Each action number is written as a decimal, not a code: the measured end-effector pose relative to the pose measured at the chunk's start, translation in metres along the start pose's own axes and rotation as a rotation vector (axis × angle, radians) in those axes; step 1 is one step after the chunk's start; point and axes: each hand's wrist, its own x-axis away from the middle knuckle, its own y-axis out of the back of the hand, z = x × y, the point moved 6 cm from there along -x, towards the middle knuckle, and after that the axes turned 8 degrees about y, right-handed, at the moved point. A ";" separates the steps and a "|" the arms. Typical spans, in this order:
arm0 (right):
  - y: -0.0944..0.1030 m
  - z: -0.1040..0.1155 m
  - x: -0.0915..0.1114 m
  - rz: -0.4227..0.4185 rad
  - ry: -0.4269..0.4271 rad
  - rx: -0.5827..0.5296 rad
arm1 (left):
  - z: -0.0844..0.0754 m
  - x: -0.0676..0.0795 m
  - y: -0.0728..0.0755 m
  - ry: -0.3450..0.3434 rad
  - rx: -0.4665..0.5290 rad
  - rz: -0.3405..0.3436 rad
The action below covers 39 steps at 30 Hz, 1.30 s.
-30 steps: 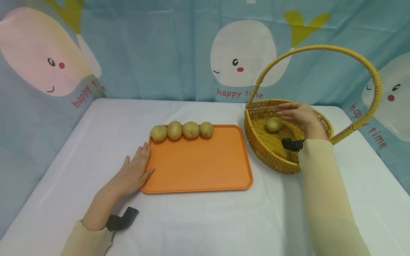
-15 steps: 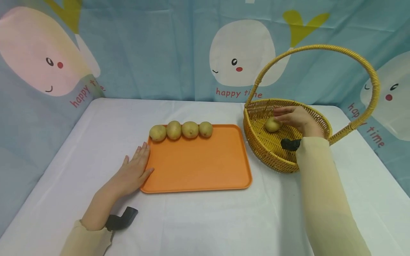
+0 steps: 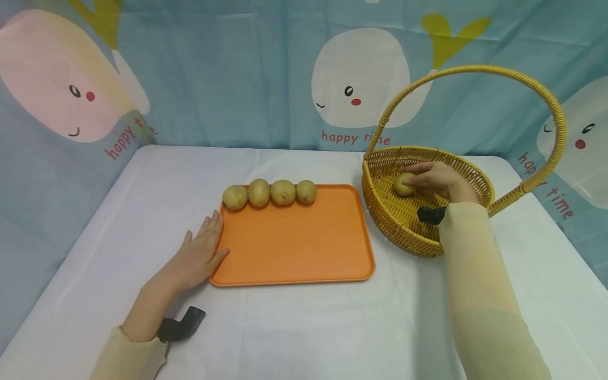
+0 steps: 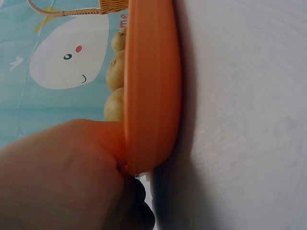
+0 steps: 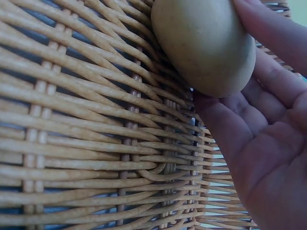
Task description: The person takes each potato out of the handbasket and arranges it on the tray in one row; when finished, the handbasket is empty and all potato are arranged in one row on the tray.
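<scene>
Inside the yellow wicker basket [image 3: 396, 224] lies a potato [image 3: 401, 186], its round end clear of my fingers. My right hand [image 3: 439, 178] reaches over the basket rim and holds this potato [image 5: 206, 45] between thumb and fingers, close to the woven basket bottom [image 5: 91, 120]. At the left edge of the orange tray [image 3: 294, 243], my left hand [image 3: 197, 261] rests with straight fingers along the side and its thumb over the rim. Several potatoes [image 3: 258, 193] sit in a row along the tray's back left edge.
The basket's tall arched handle [image 3: 480, 69] rises over the right forearm. White cloth [image 3: 304, 327] covers the table, and a blue printed curtain [image 3: 214, 79] hangs behind it. Dark wrist straps [image 3: 180, 327] show below the hands.
My right hand has lowered slightly in the basket, and its fingers have come onto the potato. The left hand, the tray and the potatoes in the row stay where they were.
</scene>
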 end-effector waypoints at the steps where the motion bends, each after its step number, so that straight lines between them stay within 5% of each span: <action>1: -0.001 0.000 0.000 0.010 -0.002 0.012 | 0.000 0.000 0.000 0.000 -0.003 -0.001; 10: -0.004 0.002 0.001 0.090 0.008 0.157 | -0.003 0.002 0.003 -0.004 -0.001 -0.006; 26: -0.002 0.008 0.005 -0.012 0.061 0.296 | -0.004 0.003 0.004 -0.003 -0.010 -0.014; 39: 0.003 0.025 0.007 -0.080 0.146 0.179 | 0.000 0.002 0.000 -0.007 -0.003 -0.026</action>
